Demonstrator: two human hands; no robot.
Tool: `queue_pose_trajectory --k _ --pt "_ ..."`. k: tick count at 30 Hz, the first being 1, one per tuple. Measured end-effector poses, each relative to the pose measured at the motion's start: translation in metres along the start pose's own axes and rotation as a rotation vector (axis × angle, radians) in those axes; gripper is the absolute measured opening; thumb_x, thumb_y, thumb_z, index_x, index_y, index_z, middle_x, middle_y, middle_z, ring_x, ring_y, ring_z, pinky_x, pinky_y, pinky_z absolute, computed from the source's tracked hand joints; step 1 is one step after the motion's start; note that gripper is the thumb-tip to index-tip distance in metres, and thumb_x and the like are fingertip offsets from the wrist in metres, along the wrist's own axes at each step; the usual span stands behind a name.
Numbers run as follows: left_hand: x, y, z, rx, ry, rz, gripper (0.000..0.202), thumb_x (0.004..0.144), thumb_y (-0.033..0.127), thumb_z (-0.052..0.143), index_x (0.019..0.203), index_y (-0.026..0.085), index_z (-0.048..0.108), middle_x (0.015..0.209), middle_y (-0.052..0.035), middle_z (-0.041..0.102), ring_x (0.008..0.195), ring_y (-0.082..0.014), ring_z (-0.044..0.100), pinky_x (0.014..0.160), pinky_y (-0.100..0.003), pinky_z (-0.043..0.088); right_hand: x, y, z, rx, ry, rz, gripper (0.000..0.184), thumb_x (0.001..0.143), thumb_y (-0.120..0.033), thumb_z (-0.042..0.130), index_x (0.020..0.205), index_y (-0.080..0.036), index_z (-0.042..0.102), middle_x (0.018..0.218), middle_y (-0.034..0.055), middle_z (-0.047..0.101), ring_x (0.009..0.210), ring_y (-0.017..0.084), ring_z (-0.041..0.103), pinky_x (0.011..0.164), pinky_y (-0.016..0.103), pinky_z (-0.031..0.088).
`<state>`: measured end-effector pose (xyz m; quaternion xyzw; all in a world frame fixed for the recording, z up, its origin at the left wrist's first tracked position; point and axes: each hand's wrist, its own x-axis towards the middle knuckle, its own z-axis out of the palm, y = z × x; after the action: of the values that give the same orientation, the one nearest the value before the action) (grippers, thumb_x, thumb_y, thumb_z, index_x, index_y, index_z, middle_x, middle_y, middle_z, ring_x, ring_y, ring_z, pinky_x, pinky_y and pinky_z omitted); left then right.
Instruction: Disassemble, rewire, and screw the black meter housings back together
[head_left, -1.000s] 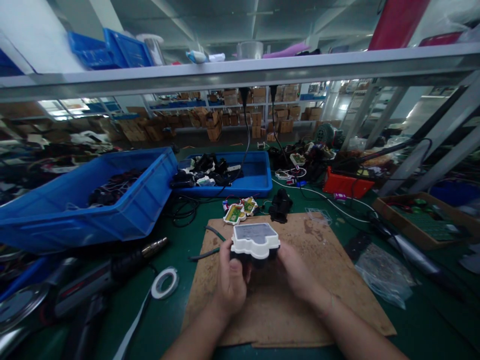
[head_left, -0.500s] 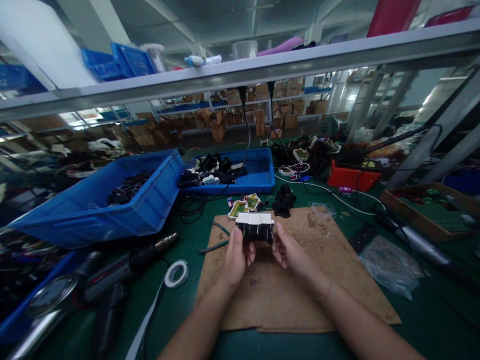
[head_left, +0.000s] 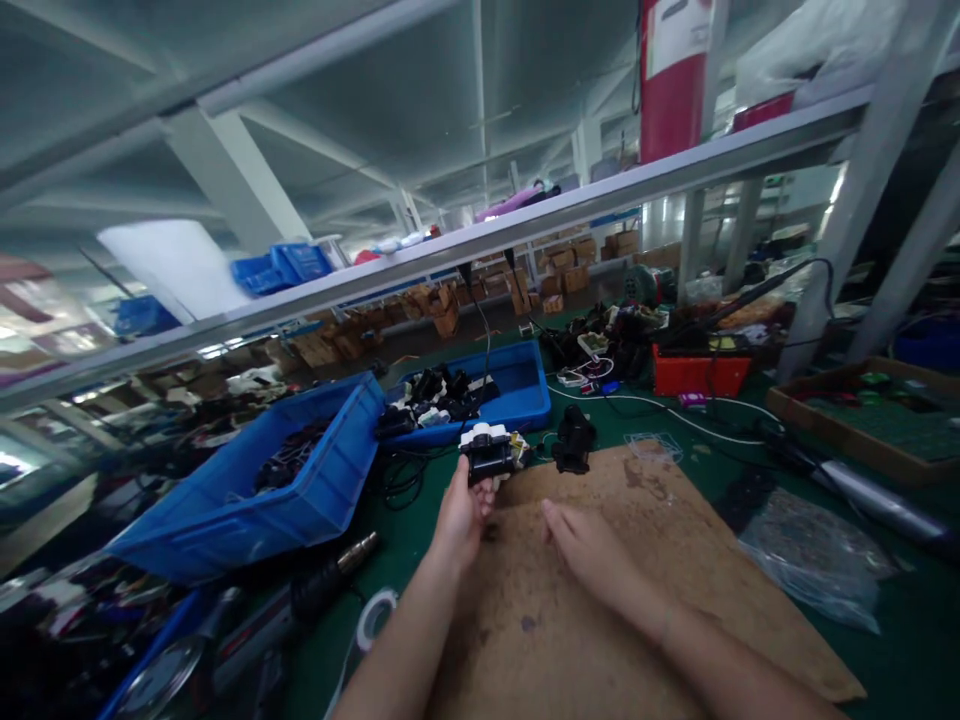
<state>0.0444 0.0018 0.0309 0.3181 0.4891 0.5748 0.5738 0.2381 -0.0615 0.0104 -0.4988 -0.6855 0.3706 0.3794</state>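
My left hand (head_left: pixel 462 515) is closed on a small black-and-white plastic device (head_left: pixel 487 455), held out over the far left corner of a brown fibreboard mat (head_left: pixel 637 600). My right hand (head_left: pixel 589 545) lies flat and open on the mat with nothing in it, a short way right of the left hand. Beyond the device sit a black part (head_left: pixel 574 440) and a small circuit board (head_left: pixel 517 447) on the green table.
A large blue bin (head_left: pixel 247 510) with black parts stands at the left, a shallower blue tray (head_left: pixel 517 395) behind the mat. A heat gun (head_left: pixel 322 585) and tape roll (head_left: pixel 375 617) lie at the near left. A plastic bag (head_left: pixel 817 570), red box (head_left: pixel 701 372) and brown tray (head_left: pixel 870 420) are right.
My right hand has let go of the device and dropped flat onto the mat. My left hand has carried the device away from me toward the blue tray. The camera has tilted up.
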Motion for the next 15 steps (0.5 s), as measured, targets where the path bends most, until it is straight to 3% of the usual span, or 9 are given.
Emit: queue_pose_trajectory --k 5,8,11,15 --pt "0.078 0.017 0.023 0.096 0.082 0.059 0.029 0.097 0.040 0.058 0.118 0.022 0.049 0.081 -0.0003 0.066 0.057 -0.0066 0.059 0.050 -0.014 0.046 -0.003 0.000 0.000 -0.198 -0.024 -0.093 0.050 0.105 -0.050 0.031 0.077 -0.020 0.058 0.071 0.0021 0.066 0.067 0.016 0.063 0.062 0.027 0.033" --pt "0.110 0.020 0.045 0.120 0.127 0.100 0.032 0.098 0.037 0.058 0.123 0.017 0.055 0.099 -0.0044 0.066 0.074 -0.0117 0.064 0.064 -0.025 0.056 -0.003 0.002 0.001 -0.225 -0.034 -0.114 0.048 0.106 -0.048 0.030 0.079 -0.020 0.060 0.073 0.0023 0.067 0.069 0.016 0.064 0.063 0.026 0.033" --pt "0.131 0.024 0.060 0.150 0.130 0.117 0.034 0.097 0.035 0.060 0.124 0.015 0.058 0.117 -0.0088 0.064 0.095 -0.0191 0.066 0.080 -0.037 0.059 -0.003 0.005 0.002 -0.274 -0.030 -0.148 0.047 0.106 -0.047 0.032 0.077 -0.020 0.058 0.071 0.0019 0.066 0.068 0.015 0.064 0.063 0.026 0.032" --pt "0.141 0.023 0.061 0.258 0.117 0.107 0.036 0.096 0.034 0.062 0.126 0.016 0.058 0.122 -0.0099 0.062 0.102 -0.0217 0.065 0.086 -0.042 0.058 -0.003 0.006 0.003 -0.330 -0.041 -0.186 0.046 0.105 -0.046 0.035 0.076 -0.020 0.059 0.071 0.0018 0.067 0.069 0.015 0.064 0.062 0.026 0.031"
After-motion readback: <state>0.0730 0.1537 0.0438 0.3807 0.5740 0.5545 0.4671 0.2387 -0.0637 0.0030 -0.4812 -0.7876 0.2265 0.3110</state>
